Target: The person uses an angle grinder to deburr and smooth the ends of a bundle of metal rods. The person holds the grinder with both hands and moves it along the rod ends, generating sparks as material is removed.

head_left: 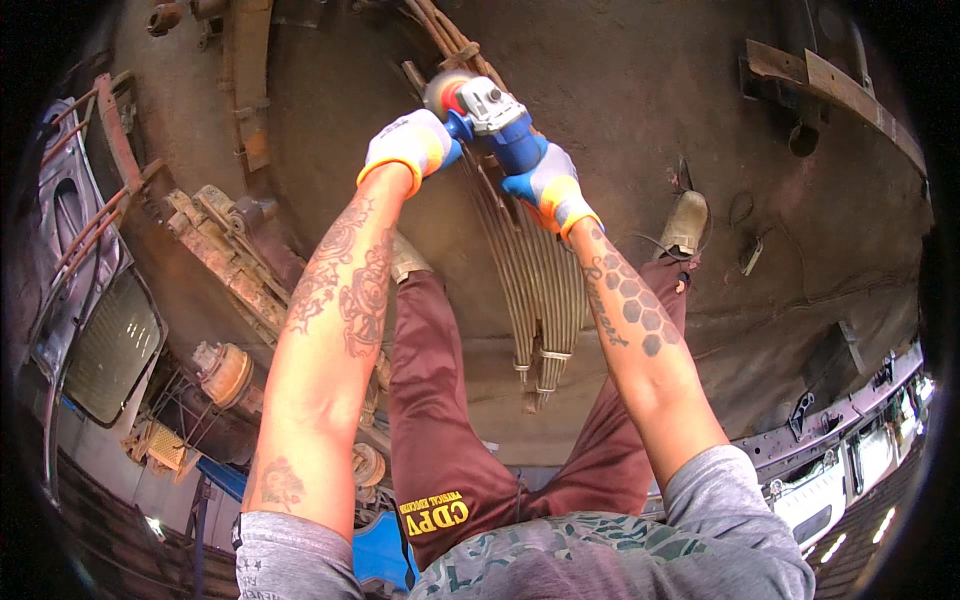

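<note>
Both my hands are wrapped round a blue and silver angle grinder [508, 125]. My left hand [410, 145], in a white, blue and orange glove, grips its blue side handle. Round the blue body is my gloved right hand [552, 182]. The round disc [446, 92] looks blurred; red shows beside it. Beneath the grinder a long pack of leaf springs [535, 285] lies on the floor between my feet. The disc is close to the far part of the pack; whether it touches the metal I cannot tell.
Rusty axle-like parts [225, 255] and a drum-shaped part [222, 372] lie to the left, near a vehicle door [88, 260]. Another curved leaf spring [850, 95] is at far right. A thin cable [655, 242] runs by my right shoe [686, 222].
</note>
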Demonstrator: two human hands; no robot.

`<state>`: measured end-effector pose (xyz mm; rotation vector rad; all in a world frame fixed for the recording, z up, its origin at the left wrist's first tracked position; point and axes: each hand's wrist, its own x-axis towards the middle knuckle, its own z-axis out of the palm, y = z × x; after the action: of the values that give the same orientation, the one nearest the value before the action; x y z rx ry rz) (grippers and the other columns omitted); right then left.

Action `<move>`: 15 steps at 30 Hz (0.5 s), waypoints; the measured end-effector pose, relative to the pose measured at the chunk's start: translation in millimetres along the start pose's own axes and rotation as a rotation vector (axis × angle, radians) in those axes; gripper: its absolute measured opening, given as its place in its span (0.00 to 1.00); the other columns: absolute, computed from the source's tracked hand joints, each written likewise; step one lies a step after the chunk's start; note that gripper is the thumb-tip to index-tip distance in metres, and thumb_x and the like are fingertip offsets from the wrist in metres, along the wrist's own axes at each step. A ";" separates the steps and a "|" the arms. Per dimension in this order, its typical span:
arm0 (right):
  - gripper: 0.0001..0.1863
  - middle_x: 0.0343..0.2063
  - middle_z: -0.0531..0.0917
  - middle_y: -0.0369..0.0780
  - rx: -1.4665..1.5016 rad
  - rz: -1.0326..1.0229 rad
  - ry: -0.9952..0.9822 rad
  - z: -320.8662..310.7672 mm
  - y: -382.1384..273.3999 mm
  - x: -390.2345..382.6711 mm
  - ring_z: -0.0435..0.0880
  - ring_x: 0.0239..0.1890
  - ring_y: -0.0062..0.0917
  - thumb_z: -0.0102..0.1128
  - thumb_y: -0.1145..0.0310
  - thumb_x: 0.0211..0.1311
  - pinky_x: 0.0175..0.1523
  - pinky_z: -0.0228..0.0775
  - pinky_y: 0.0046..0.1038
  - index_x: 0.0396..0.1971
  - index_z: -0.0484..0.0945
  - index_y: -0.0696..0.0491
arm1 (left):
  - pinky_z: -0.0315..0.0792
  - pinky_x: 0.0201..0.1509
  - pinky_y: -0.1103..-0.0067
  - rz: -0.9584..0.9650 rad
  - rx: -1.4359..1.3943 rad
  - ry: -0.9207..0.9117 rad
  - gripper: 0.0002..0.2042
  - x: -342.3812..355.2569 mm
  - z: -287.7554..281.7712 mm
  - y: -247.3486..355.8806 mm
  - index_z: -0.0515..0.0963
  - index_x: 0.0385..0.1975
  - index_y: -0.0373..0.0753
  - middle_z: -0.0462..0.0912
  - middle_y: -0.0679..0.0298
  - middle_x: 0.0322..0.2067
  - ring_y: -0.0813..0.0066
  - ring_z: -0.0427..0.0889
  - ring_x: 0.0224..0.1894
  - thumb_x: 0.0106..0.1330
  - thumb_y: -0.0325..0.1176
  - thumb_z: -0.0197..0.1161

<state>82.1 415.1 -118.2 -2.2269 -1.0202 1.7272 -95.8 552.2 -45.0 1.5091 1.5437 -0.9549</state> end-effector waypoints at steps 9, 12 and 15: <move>0.31 0.44 0.93 0.47 -0.113 0.075 -0.046 1.5 34.2 -44.1 0.92 0.51 0.42 0.86 0.58 0.37 0.59 0.83 0.42 0.48 0.87 0.47 | 0.81 0.56 0.62 -0.043 -0.045 -0.103 0.26 -32.0 39.8 2.6 0.90 0.47 0.35 0.90 0.44 0.46 0.46 0.91 0.51 0.72 0.55 0.60; 0.31 0.43 0.93 0.47 -0.095 0.101 -0.046 14.4 23.2 -55.1 0.92 0.49 0.44 0.85 0.58 0.37 0.57 0.83 0.44 0.47 0.87 0.47 | 0.82 0.52 0.61 -0.059 0.043 0.099 0.18 -48.9 47.0 -10.9 0.90 0.45 0.46 0.92 0.52 0.41 0.50 0.92 0.46 0.67 0.52 0.67; 0.30 0.42 0.93 0.47 -0.013 0.070 -0.021 32.0 23.6 -48.5 0.92 0.47 0.47 0.84 0.58 0.37 0.56 0.84 0.44 0.46 0.86 0.47 | 0.82 0.52 0.60 0.026 0.102 0.147 0.15 -47.1 43.6 -26.1 0.89 0.45 0.51 0.92 0.55 0.41 0.51 0.91 0.46 0.66 0.51 0.69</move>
<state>58.0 359.8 -101.5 -2.2836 -0.9712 1.7814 -120.6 492.0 -21.1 1.7003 1.5943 -0.9376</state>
